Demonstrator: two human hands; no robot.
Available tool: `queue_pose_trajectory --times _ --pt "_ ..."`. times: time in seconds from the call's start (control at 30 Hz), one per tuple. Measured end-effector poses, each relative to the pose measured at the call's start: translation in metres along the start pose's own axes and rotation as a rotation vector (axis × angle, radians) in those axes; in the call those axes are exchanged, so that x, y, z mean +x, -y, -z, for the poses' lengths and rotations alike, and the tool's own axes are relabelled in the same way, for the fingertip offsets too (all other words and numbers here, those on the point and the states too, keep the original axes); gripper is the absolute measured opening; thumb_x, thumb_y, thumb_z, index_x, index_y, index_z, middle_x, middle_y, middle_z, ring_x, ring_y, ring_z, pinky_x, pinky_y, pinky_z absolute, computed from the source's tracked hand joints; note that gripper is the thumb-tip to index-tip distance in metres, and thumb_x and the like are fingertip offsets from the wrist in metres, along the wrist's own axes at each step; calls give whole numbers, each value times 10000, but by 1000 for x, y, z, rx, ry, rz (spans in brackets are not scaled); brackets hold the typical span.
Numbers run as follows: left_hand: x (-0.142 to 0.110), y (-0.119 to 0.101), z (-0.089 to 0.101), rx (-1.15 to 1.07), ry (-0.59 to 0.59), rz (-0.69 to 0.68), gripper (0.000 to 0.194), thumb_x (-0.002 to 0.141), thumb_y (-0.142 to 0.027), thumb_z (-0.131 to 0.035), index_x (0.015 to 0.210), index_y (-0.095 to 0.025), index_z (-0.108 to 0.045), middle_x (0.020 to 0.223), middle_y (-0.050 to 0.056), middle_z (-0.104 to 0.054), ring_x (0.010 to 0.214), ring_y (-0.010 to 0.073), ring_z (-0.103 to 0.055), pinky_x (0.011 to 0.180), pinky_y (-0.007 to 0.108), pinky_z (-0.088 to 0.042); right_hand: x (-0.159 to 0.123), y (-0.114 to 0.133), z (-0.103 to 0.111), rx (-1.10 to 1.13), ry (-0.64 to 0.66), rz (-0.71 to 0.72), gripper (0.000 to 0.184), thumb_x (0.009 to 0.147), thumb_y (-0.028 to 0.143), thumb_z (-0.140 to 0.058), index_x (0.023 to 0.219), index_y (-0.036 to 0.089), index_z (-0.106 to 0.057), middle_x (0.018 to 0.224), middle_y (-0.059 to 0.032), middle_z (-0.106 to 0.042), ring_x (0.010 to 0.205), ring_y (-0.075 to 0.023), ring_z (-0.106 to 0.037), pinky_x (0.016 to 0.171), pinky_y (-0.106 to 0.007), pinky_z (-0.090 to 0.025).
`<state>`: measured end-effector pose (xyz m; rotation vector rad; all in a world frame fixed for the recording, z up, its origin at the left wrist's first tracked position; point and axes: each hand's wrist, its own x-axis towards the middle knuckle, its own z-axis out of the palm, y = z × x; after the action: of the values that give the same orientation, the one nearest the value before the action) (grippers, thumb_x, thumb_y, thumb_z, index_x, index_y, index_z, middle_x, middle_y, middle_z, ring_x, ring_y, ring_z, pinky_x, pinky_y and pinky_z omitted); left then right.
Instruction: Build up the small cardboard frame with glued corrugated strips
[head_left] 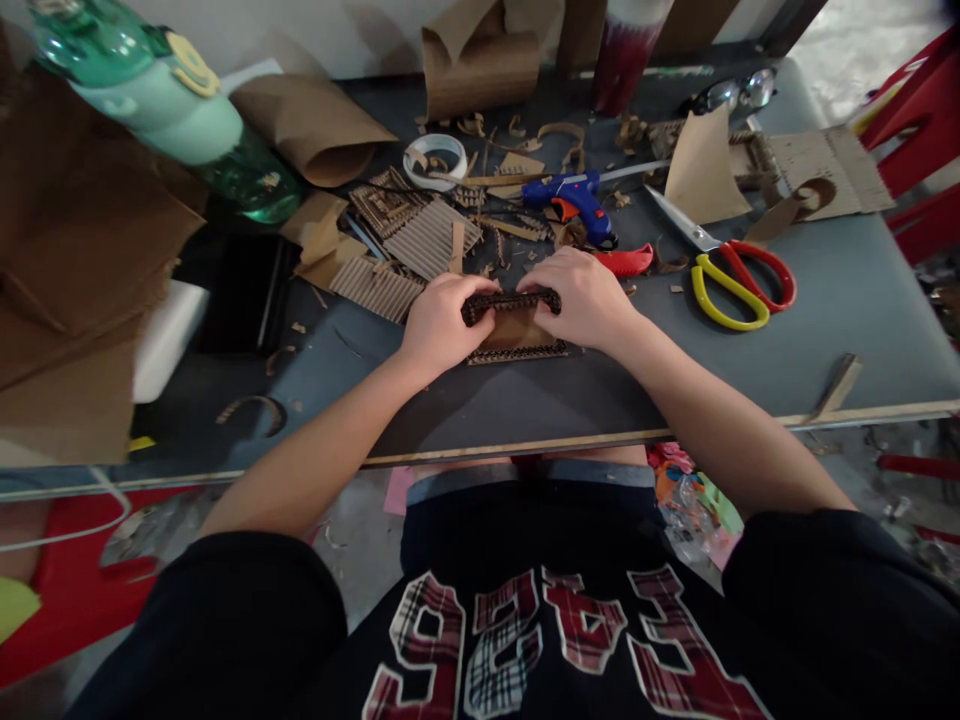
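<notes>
Between my hands, near the table's front edge, is a small cardboard piece [517, 334] with raised corrugated strips along its edges. My left hand [444, 325] is closed on the left end of its far, dark corrugated strip [514, 302]. On the right end of that strip, my right hand [581, 298] pinches with thumb and fingers. The near edge strip shows below my fingers; my hands cover both far corners. Just beyond my right hand lie a red-handled tool [626, 262] and a blue glue gun [574, 200].
Scissors [731, 262] with red and yellow handles lie at right. Corrugated pieces [431, 238], scraps and a white tape roll [435, 162] cover the table's middle. At left stand a green bottle [187, 130], a large cardboard box [75, 250] and a black flat object [247, 292]. Sunglasses [731, 92] lie at back right.
</notes>
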<state>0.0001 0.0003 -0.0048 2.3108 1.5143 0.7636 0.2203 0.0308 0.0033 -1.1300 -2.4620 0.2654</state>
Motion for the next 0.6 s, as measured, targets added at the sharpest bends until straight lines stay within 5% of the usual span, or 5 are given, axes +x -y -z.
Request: queue_pose_trajectory --times 0.6 --pt "1 0 0 -16 -39 76 220 834 -222 -660 1020 -205 -776 995 46 -783 975 245 -714 876 365 -567 -2 -1 -2 62 -132 -78 130 728 133 -614 701 214 -712 916 -68 -777 970 -291 -652 857 -463 -527"
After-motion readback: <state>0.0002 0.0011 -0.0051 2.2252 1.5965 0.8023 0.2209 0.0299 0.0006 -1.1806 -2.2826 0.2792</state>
